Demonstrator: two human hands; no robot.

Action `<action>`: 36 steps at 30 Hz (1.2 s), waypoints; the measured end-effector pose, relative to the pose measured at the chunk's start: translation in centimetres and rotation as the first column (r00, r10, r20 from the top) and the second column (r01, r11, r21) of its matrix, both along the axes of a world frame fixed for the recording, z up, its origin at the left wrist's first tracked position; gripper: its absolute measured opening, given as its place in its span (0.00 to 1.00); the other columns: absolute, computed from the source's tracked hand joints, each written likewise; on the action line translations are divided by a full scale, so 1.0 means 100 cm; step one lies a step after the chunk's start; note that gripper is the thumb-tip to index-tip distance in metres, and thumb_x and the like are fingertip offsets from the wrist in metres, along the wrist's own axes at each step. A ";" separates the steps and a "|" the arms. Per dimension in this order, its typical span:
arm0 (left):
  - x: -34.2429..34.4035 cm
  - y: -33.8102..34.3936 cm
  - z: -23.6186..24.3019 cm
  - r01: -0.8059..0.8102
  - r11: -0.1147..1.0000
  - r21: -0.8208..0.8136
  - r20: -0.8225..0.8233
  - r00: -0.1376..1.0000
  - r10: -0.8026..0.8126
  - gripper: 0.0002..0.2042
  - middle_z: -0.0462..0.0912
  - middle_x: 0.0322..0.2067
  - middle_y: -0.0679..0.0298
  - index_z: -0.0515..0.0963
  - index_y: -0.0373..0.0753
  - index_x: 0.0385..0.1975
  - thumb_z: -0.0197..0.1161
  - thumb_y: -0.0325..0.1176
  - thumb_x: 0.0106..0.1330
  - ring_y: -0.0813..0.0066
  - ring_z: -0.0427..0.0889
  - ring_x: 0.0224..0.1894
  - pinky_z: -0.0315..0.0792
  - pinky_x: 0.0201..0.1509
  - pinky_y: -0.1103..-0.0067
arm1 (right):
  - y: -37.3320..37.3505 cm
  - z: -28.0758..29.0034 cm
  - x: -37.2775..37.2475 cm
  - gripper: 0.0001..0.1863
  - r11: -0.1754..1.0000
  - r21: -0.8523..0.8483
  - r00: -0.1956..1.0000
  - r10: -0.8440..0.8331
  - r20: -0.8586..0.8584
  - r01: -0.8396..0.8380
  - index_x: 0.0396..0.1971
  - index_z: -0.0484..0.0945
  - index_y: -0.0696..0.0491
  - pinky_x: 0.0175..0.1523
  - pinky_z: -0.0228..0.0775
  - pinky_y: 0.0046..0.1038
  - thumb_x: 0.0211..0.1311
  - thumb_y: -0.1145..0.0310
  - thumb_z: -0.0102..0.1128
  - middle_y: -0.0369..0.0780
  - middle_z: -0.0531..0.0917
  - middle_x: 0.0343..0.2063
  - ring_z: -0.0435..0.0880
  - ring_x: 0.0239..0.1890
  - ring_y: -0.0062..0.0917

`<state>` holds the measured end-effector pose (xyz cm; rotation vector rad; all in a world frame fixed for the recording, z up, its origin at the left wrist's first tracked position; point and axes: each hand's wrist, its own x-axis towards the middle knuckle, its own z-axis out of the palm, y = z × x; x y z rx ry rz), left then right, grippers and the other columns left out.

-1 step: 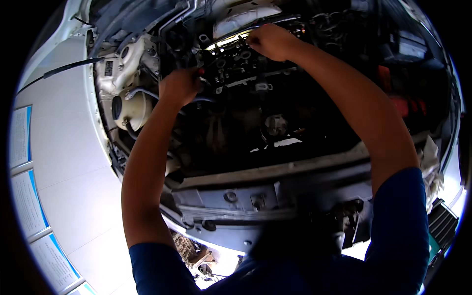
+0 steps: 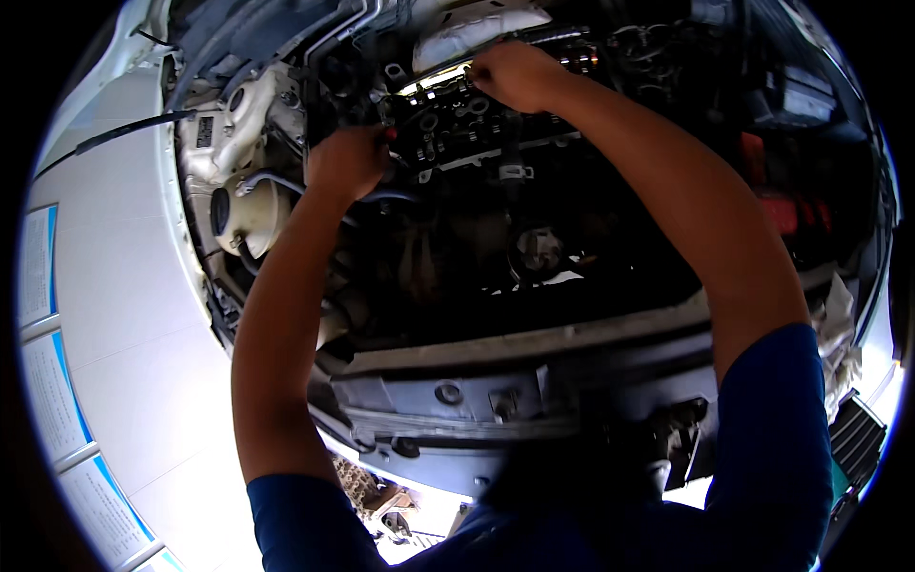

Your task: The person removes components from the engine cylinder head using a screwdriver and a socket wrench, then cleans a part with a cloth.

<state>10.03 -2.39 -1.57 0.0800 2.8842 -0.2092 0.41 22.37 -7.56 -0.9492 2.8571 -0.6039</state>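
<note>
Both my arms reach into the engine bay of a car. My left hand (image 2: 347, 162) is closed at the left end of the opened engine (image 2: 462, 138). A small red piece (image 2: 389, 134) shows at its fingers; the rest of what it grips is hidden. Farther back and to the right, my right hand (image 2: 516, 76) has its fingers curled together over the engine's top, beside a brightly lit strip (image 2: 434, 84). Whatever lies in those fingers is hidden. Shiny round metal parts of the valve gear (image 2: 477, 106) sit just below that hand.
A pale coolant tank (image 2: 255, 215) and a hose (image 2: 272, 177) stand left of my left forearm. The front crossmember (image 2: 534, 336) runs beneath both arms. A battery-like box (image 2: 801, 95) is at the far right. Framed sheets (image 2: 57, 391) line the left side.
My right hand has shifted slightly left and a little nearer along the engine top. My left hand stays at the same place, still closed. The whole view has moved slightly.
</note>
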 end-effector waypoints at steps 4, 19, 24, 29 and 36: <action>-0.036 -0.015 -0.017 0.038 0.997 -0.068 0.035 0.999 -0.035 0.14 0.87 0.42 0.56 0.86 0.50 0.44 0.60 0.44 0.63 0.54 0.85 0.47 0.79 0.52 0.63 | -0.077 -0.052 -0.055 0.06 0.990 0.139 0.998 -0.002 0.064 -0.007 0.34 0.86 0.53 0.43 0.78 0.41 0.62 0.72 0.60 0.43 0.87 0.32 0.86 0.38 0.39; -0.057 -0.051 -0.032 0.108 0.990 -0.095 -0.037 0.993 -0.112 0.15 0.86 0.42 0.55 0.84 0.41 0.43 0.63 0.41 0.60 0.54 0.84 0.47 0.78 0.51 0.63 | -0.114 -0.132 -0.071 0.26 0.955 0.298 0.989 -0.049 0.136 0.006 0.43 0.87 0.54 0.54 0.76 0.41 0.65 0.44 0.62 0.46 0.87 0.42 0.84 0.49 0.43; -0.054 -0.060 -0.030 0.168 0.986 -0.014 -0.090 0.982 -0.169 0.14 0.86 0.40 0.55 0.86 0.45 0.42 0.62 0.40 0.60 0.54 0.85 0.46 0.78 0.50 0.63 | -0.115 -0.136 -0.070 0.21 0.983 0.184 0.988 -0.046 0.147 0.018 0.38 0.87 0.54 0.51 0.75 0.41 0.65 0.50 0.64 0.47 0.87 0.37 0.85 0.44 0.43; -0.052 -0.052 -0.030 0.197 0.980 -0.001 -0.097 0.976 -0.196 0.14 0.86 0.39 0.54 0.87 0.46 0.42 0.62 0.40 0.60 0.54 0.85 0.45 0.78 0.49 0.63 | -0.117 -0.136 -0.064 0.18 0.984 0.180 0.998 -0.020 0.062 0.008 0.35 0.86 0.55 0.48 0.75 0.42 0.66 0.53 0.64 0.48 0.86 0.33 0.84 0.40 0.44; -0.068 -0.035 -0.028 0.269 0.960 -0.081 -0.025 0.962 -0.272 0.15 0.84 0.30 0.51 0.85 0.39 0.43 0.61 0.38 0.59 0.54 0.83 0.34 0.77 0.39 0.64 | -0.115 -0.142 -0.068 0.19 0.986 0.165 0.995 -0.052 0.081 0.038 0.38 0.86 0.53 0.50 0.76 0.40 0.65 0.50 0.64 0.46 0.87 0.37 0.85 0.44 0.41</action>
